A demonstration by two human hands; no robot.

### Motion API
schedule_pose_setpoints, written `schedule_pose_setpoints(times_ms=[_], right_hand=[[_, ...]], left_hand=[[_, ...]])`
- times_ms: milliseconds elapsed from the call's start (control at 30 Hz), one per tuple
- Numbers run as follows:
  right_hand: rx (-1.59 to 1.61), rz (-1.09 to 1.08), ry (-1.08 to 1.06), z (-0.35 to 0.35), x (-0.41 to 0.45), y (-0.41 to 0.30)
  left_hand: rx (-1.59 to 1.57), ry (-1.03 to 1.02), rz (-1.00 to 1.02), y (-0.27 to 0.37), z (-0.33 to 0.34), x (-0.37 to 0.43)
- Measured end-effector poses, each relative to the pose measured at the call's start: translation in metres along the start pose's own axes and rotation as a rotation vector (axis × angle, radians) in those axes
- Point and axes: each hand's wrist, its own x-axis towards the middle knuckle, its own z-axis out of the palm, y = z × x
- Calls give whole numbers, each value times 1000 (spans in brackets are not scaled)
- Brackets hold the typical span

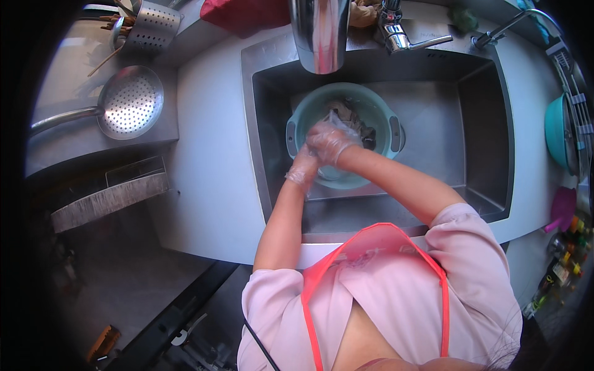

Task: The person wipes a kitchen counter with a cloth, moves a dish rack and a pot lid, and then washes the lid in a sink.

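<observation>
A light teal plastic basin (pixel 341 182) with grey-inset handles stands in the steel sink. Clear plastic gloves cover both of my hands. My right hand (pixel 333 141) lies over the basin, its fingers curled against my left hand (pixel 307 162), which is at the basin's near left side. The two hands touch, and what lies between them is hidden. Beyond my right hand, brownish-grey, wet-looking pieces (pixel 355 118) lie in the basin; I cannot tell what they are. The chrome faucet (pixel 321 46) reaches over the sink above the basin's far rim.
The sink's steel wall (pixel 485 139) rises at the right. A perforated skimmer (pixel 132 102) rests on the left ledge, near a perforated utensil holder (pixel 155 25). The faucet handle (pixel 429 42) and a thin curved spout (pixel 515 23) stand behind the sink. A turquoise bowl (pixel 557 132) is at the right.
</observation>
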Motion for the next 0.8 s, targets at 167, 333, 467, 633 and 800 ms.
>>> schedule_pose_setpoints(times_ms=[167,333,467,633,800], right_hand=[[164,182,120,32,14,55],[318,22,262,46,7,32],[335,45,377,60,12,46],[227,80,97,40,17,33],[335,302,168,35,31,59]], left_hand=[[184,-3,34,4,2,-3],[123,-11,-78,44,25,-24],[138,-11,-27,24,11,-13],[202,21,-16,10,5,-2],[171,13,47,-1,2,3]])
